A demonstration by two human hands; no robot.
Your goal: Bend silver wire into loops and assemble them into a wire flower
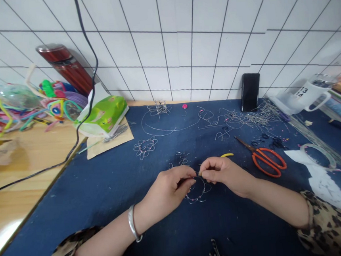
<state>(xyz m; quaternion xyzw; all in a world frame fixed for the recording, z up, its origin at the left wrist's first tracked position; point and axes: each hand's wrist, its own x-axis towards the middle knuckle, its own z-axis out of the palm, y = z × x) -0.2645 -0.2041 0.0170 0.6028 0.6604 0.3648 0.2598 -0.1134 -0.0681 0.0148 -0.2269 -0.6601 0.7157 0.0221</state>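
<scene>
My left hand (169, 188) and my right hand (222, 173) meet over the blue cloth (104, 189), both with fingers pinched on a small looped piece of thin silver wire (197, 193) that carries tiny beads. The wire loops hang below my fingertips and rest on the cloth. A yellow-handled tool (227, 155) lies just behind my right hand. A silver bangle (133, 223) is on my left wrist.
Orange-handled scissors (267, 160) lie to the right. Finished wire flowers (144, 147) and a heap of loose wire (247, 117) sit farther back. A black phone (250, 91) leans on the tiled wall. A green tissue pack (105, 113), red flask (65, 67), pipe cleaners (22, 109) and black cable (78, 132) are left.
</scene>
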